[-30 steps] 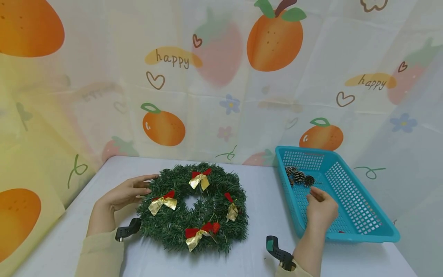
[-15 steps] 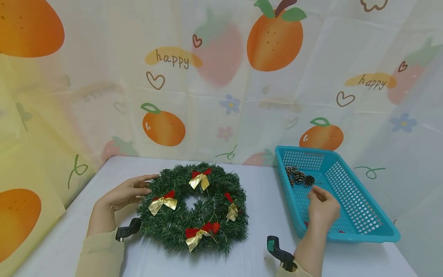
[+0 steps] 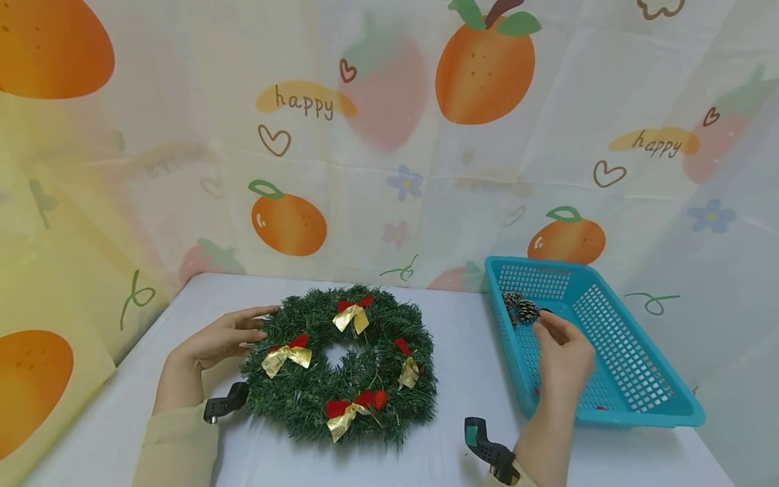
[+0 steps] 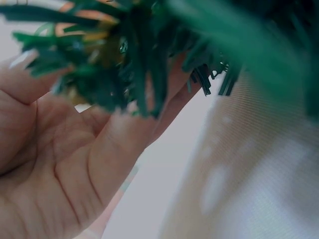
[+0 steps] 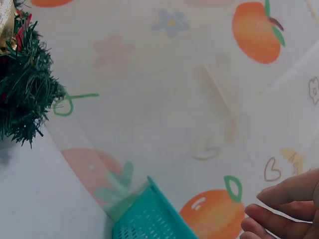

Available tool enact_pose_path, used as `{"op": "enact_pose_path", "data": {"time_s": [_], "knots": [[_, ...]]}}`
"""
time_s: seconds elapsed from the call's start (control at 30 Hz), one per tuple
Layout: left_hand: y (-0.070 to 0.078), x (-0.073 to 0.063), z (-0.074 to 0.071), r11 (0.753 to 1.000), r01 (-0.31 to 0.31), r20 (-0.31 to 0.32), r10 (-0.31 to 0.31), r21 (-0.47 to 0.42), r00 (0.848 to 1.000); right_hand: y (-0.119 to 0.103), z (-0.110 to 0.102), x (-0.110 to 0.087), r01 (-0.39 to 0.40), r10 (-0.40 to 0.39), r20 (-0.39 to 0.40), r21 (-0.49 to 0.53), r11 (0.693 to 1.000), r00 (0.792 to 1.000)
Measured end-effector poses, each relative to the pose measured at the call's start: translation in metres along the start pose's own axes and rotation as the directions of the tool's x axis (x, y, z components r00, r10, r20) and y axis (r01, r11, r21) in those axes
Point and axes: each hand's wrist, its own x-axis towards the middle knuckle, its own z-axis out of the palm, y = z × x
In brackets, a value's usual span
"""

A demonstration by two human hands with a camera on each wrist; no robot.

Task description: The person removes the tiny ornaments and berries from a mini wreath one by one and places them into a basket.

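A green artificial wreath point(image 3: 389, 318) with red and gold bows point(image 3: 288, 354) lies flat on the white table. My left hand point(image 3: 222, 339) rests at its left edge, fingers lightly bent; in the left wrist view, needles point(image 4: 144, 64) overlap the fingers point(image 4: 124, 134). Over the blue basket point(image 3: 688, 414) at the right is my right hand point(image 3: 567, 355), its fingertips near the pine cones point(image 3: 526, 311). One small cone is mostly hidden behind those fingertips. In the right wrist view, nothing shows between the bent fingers point(image 5: 286, 191).
A red berry point(image 3: 380, 400) sits by the wreath's front bow. Small red bits point(image 3: 601, 408) show in the near part of the basket. A patterned cloth point(image 3: 389, 203) hangs behind the white table point(image 3: 459, 352).
My right hand has moved slightly farther into the basket, up to the small pine cone, now mostly covered. Its index finger and thumb look more apart. The left hand and wreath stay still.
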Motion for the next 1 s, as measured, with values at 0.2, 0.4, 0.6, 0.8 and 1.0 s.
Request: {"op": "enact_pose_path", "data": {"time_s": [0.2,0.4,0.6,0.8,1.0], "knots": [[0.000,0.000,0.000,1.000,0.003,0.003,-0.003,-0.011,1.000,-0.005,0.000,-0.006,0.033,-0.033,0.075,0.002,0.999,0.997],[0.000,0.000,0.000,1.000,0.002,0.003,-0.002,-0.018,1.000,-0.009,0.007,-0.007,0.126,-0.129,0.160,0.028,0.992,0.979],[0.000,-0.001,0.000,1.000,0.001,0.002,-0.001,-0.015,1.000,-0.011,0.016,-0.009,0.236,-0.240,0.233,0.049,0.971,0.942],[0.000,0.000,0.000,1.000,-0.004,0.006,0.004,-0.013,1.000,-0.013,0.023,-0.012,0.288,-0.288,0.349,0.052,0.956,0.892],[-0.001,0.000,0.000,1.000,-0.006,0.005,0.006,-0.013,1.000,-0.012,0.028,-0.013,0.305,-0.308,0.496,0.088,0.948,0.812]]}}
